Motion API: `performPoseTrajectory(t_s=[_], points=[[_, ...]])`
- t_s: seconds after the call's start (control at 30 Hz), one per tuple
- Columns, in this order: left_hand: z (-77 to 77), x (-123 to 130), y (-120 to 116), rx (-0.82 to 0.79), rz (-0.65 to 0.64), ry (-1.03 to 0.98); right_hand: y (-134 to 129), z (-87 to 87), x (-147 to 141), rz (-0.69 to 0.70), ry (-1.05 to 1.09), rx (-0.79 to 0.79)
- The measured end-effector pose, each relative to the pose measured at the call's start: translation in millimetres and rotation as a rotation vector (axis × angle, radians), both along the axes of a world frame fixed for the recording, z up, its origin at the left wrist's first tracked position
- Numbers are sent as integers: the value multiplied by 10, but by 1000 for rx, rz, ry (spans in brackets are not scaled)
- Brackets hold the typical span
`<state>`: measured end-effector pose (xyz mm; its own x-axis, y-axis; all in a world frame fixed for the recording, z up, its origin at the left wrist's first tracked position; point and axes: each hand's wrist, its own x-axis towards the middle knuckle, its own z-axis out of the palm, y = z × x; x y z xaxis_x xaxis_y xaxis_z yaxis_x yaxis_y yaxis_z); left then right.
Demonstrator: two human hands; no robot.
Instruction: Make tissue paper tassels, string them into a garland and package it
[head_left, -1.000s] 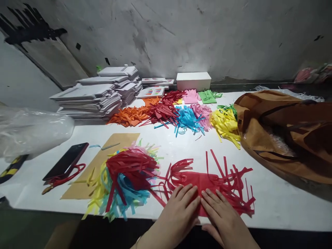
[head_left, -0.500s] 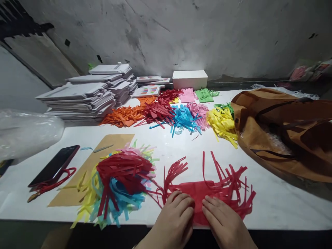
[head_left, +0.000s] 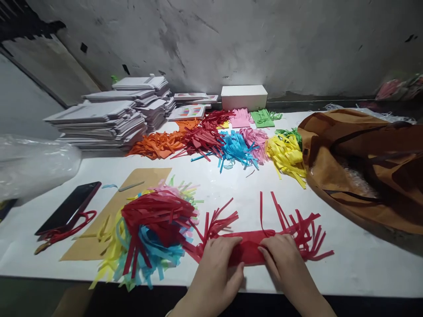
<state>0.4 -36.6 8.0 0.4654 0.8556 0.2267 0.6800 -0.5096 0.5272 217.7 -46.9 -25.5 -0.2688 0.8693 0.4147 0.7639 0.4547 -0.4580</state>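
Observation:
A red fringed paper piece [head_left: 249,247] lies near the table's front edge, its middle folded into a narrow band and its cut strips spreading left and right. My left hand [head_left: 220,268] is on the band's left part, fingers over the paper and thumb apart below it. My right hand [head_left: 286,262] grips the right part, with thumb and fingers closed on its edge. Left of my hands is a pile of fringed paper, with a red bundle [head_left: 158,211] over blue strips [head_left: 157,246] and yellow strips [head_left: 112,251].
A phone [head_left: 71,207] and brown card [head_left: 132,180] lie left. Behind are stacked white packs [head_left: 95,119], orange [head_left: 158,145], blue [head_left: 236,147] and yellow fringe [head_left: 286,152], and a white box [head_left: 244,97]. A brown bag [head_left: 330,149] stands right; clear plastic [head_left: 36,167] lies left.
The red paper's middle has become a narrower band, its lower edge now farther from the table edge. My left thumb has spread away from the fingers, and my right fingers have closed on the paper.

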Motion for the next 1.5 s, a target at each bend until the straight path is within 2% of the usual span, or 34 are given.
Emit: performPoseTrajectory(t_s=[0.1, 0.23, 0.33, 0.5, 0.6, 0.63, 0.7, 0.77, 0.8, 1.0, 1.13, 1.2, 1.3, 1.5], points=[[-117, 43, 46, 34, 2, 15, 35, -33, -11, -14, -22, -29], [-265, 126, 155, 30, 87, 88, 52, -26, -66, -145, -100, 14], [-243, 193, 221, -44, 155, 222, 62, -20, -126, -242, -158, 43], [-145, 254, 260, -98, 165, 389, 86, -18, -97, -323, -210, 25], [-128, 262, 267, -111, 163, 415, 50, 27, -8, -418, -266, 153], [-125, 263, 269, -111, 160, 416, 23, 48, 13, -398, -267, 223], [-120, 265, 273, -105, 157, 418, -40, 86, 23, -201, -240, 333], [-114, 265, 279, -99, 161, 423, -93, 98, -12, 28, -198, 352], [-112, 263, 281, -101, 164, 424, -108, 91, -39, 88, -183, 341], [-140, 225, 288, -82, 182, 399, -86, -22, -101, 58, -169, 311], [-110, 174, 227, 143, 203, 252, -65, -27, -62, 90, -187, 330], [-84, 145, 166, 245, 117, 139, -51, -6, -66, 94, -158, 345], [-105, 108, 78, 243, -63, 72, -27, 33, -99, 99, -81, 344], [-239, 21, 13, 239, -84, 7, -52, 52, -64, 112, -106, 298]])
